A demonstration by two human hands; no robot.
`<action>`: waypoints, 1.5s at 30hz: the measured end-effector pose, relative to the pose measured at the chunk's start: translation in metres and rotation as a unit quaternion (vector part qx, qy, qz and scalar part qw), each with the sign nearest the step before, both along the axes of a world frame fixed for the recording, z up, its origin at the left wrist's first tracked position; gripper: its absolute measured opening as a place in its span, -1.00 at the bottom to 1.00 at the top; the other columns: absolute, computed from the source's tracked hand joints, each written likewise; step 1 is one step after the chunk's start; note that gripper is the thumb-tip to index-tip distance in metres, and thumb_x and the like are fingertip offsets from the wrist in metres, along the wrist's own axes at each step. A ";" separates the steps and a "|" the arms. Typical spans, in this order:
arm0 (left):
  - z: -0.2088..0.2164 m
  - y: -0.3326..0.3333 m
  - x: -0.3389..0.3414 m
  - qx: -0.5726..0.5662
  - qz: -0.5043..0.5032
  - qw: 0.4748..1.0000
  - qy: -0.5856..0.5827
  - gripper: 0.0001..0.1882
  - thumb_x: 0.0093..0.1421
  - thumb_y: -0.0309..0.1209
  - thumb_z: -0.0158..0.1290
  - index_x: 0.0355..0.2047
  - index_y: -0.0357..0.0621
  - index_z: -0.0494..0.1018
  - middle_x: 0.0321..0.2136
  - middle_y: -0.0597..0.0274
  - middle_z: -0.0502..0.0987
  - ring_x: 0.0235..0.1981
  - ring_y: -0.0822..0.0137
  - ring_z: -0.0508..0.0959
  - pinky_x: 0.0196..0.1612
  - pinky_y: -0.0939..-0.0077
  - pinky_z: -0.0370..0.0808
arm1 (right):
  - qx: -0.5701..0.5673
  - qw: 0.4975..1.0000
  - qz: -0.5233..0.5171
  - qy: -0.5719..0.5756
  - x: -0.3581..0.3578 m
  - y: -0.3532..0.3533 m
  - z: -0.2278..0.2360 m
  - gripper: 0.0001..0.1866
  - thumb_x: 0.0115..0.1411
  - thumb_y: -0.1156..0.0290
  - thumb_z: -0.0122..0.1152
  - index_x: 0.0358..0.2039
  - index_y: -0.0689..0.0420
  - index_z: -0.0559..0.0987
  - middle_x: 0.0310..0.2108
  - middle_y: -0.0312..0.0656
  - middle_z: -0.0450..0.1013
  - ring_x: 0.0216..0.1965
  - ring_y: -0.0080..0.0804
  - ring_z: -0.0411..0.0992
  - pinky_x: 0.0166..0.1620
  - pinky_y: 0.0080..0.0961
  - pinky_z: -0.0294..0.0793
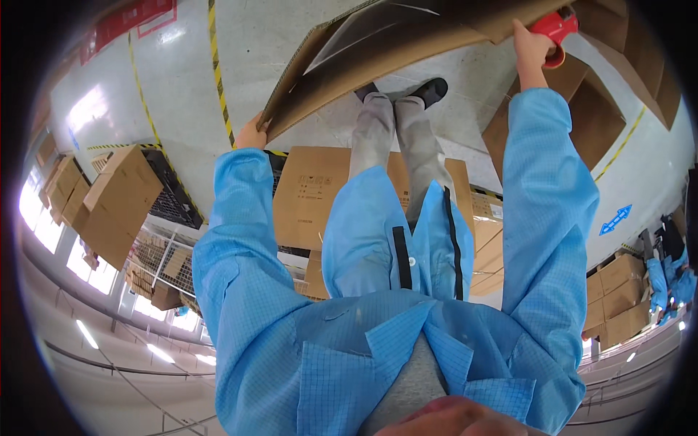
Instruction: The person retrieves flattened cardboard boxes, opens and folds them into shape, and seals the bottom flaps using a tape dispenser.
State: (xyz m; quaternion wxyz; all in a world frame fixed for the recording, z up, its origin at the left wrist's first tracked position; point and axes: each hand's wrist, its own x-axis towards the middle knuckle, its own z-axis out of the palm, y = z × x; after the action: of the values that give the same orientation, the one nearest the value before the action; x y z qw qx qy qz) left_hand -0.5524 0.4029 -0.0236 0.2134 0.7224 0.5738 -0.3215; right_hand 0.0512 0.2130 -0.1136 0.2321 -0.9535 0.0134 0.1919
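A large brown cardboard box spans the space in front of me, its long edge running from lower left to upper right. My left hand is closed round its lower left corner. At the far right end, my right hand grips a red tape dispenser, with the thumb side against the cardboard's edge. Part of the box's far side is cut off by the top of the picture. The fingers of my right hand are partly hidden behind the tool.
Below me a printed carton lies behind my legs. Another brown carton stands on the floor to the right. Stacked cartons sit at the left near a black pallet. Yellow-black tape marks the floor.
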 end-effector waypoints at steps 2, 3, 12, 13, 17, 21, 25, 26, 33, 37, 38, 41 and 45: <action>-0.013 0.012 0.045 -0.022 0.014 0.998 -0.053 -0.56 0.20 -0.22 -0.02 0.12 0.19 0.36 -0.10 0.01 0.52 -0.08 -0.05 0.49 -0.03 0.14 0.42 | 0.011 1.000 0.016 -0.015 0.065 -0.072 -0.058 -0.11 -0.10 0.18 0.39 0.05 0.56 0.18 -0.01 0.08 0.37 0.00 -0.17 0.37 0.08 -0.37 0.30; -0.016 0.015 0.052 -0.024 0.016 0.998 -0.058 -0.56 0.20 -0.22 -0.02 0.12 0.19 0.36 -0.10 0.01 0.52 -0.08 -0.05 0.49 -0.03 0.14 0.42 | 0.045 0.998 0.043 -0.012 0.075 -0.092 -0.066 -0.08 -0.10 0.17 0.37 0.06 0.57 0.11 0.02 0.15 0.33 0.05 -0.05 0.32 0.10 -0.31 0.27; -0.031 0.136 -0.032 0.021 0.132 0.987 -0.086 -0.53 0.13 -0.24 -0.01 0.03 -0.19 0.39 -0.05 -0.13 0.48 0.03 -0.13 0.42 0.05 0.15 0.37 | 0.096 0.972 0.201 -0.080 -0.111 -0.079 0.030 -0.28 -0.05 0.41 0.23 0.11 0.32 0.15 0.03 0.21 0.27 0.01 0.17 0.30 0.04 -0.09 0.28; -0.042 0.143 -0.021 0.032 0.118 0.992 -0.029 -0.54 0.06 -0.30 -0.01 -0.02 -0.21 0.43 -0.08 -0.19 0.48 0.01 -0.16 0.42 0.05 0.13 0.37 | 0.050 0.972 0.218 -0.065 -0.124 -0.093 0.032 -0.25 -0.05 0.44 0.21 0.15 0.33 0.11 0.05 0.21 0.26 0.04 0.17 0.27 0.10 -0.11 0.23; -0.063 0.151 0.047 0.005 0.108 0.992 -0.062 -0.52 0.00 -0.39 -0.04 -0.02 -0.21 0.41 -0.08 -0.23 0.47 0.00 -0.20 0.41 0.05 0.11 0.36 | -0.064 0.935 0.331 -0.107 -0.174 -0.128 0.043 -0.18 -0.13 0.48 0.17 0.16 0.41 0.06 0.04 0.27 0.23 0.08 0.26 0.19 0.13 -0.05 0.16; -0.070 0.126 0.050 0.018 0.061 0.991 -0.122 -0.21 -0.04 -0.48 0.01 0.25 -0.14 0.03 0.01 -0.23 0.39 0.02 -0.15 0.42 0.08 0.15 0.37 | -0.146 0.942 0.302 0.027 -0.231 -0.092 0.038 -0.26 -0.13 0.40 0.21 0.04 0.49 0.16 -0.03 0.33 0.26 0.02 0.25 0.26 0.00 0.01 0.27; -0.102 0.062 0.099 0.095 0.064 0.987 -0.116 0.00 -0.06 -0.47 0.11 0.32 -0.06 -0.23 0.19 -0.23 0.15 0.13 -0.21 0.29 0.07 0.09 0.40 | -0.249 0.896 0.365 0.038 -0.264 -0.046 0.014 -0.31 -0.09 0.29 0.23 -0.05 0.51 0.22 -0.21 0.27 0.39 -0.14 0.12 0.40 -0.08 0.05 0.31; -0.108 0.048 0.100 0.133 0.032 0.985 -0.105 0.05 -0.06 -0.46 0.12 0.34 -0.07 -0.31 0.23 -0.28 0.07 0.18 -0.25 0.22 0.08 0.03 0.40 | -0.278 0.887 0.367 0.045 -0.271 -0.034 0.011 -0.35 -0.06 0.27 0.24 -0.08 0.48 0.25 -0.20 0.23 0.39 -0.13 0.08 0.41 -0.10 0.04 0.32; -0.124 -0.002 0.088 0.088 0.024 0.995 -0.046 0.13 -0.06 -0.38 0.20 0.35 0.16 -0.36 0.31 -0.23 -0.15 0.25 -0.35 0.04 0.05 -0.12 0.40 | -0.149 0.853 0.498 0.046 -0.215 -0.010 -0.060 -0.55 0.03 0.27 0.20 -0.18 0.34 0.34 -0.31 0.09 0.46 -0.27 0.07 0.46 -0.12 -0.07 0.38; -0.128 0.001 0.130 0.010 0.109 0.992 -0.063 0.05 -0.01 -0.22 0.18 0.35 0.24 -0.28 0.32 -0.20 -0.18 0.25 -0.36 0.03 0.13 -0.11 0.31 | -0.100 0.811 0.575 0.037 -0.148 -0.015 -0.081 -0.62 0.04 0.32 0.17 -0.22 0.31 0.35 -0.39 0.07 0.47 -0.33 0.06 0.45 -0.21 -0.07 0.37; -0.139 0.003 0.139 0.020 0.113 0.990 -0.077 0.02 0.00 -0.16 0.17 0.35 0.26 -0.24 0.33 -0.17 -0.20 0.25 -0.36 0.03 0.16 -0.10 0.28 | -0.070 0.779 0.622 0.035 -0.134 -0.012 -0.082 -0.62 0.05 0.33 0.16 -0.21 0.32 0.35 -0.40 0.06 0.47 -0.34 0.06 0.45 -0.23 -0.06 0.36; -0.174 0.023 0.146 -0.047 0.084 0.990 -0.100 -0.07 0.01 -0.13 0.13 0.33 0.12 -0.11 0.32 -0.15 -0.10 0.24 -0.27 0.11 0.17 0.01 0.29 | 0.021 0.651 0.759 -0.002 -0.119 0.014 -0.070 -0.51 -0.01 0.39 0.16 -0.11 0.42 0.31 -0.32 0.15 0.44 -0.26 0.03 0.43 -0.22 -0.05 0.32; -0.206 0.047 0.156 -0.058 0.233 0.966 -0.099 -0.13 0.03 -0.10 0.07 0.30 -0.03 -0.03 0.14 -0.19 0.29 0.01 -0.13 0.44 0.12 0.19 0.36 | 0.054 0.655 0.751 0.065 -0.083 0.024 -0.090 -0.57 -0.02 0.48 0.11 -0.10 0.35 0.35 -0.20 0.22 0.36 -0.25 0.21 0.36 -0.14 0.01 0.29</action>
State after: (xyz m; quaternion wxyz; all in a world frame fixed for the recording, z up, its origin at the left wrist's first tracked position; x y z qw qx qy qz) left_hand -0.3966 0.4497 -0.2296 0.3797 0.5835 0.6827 -0.2221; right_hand -0.0316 0.2367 -0.2040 0.0585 -0.6096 -0.7022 0.3631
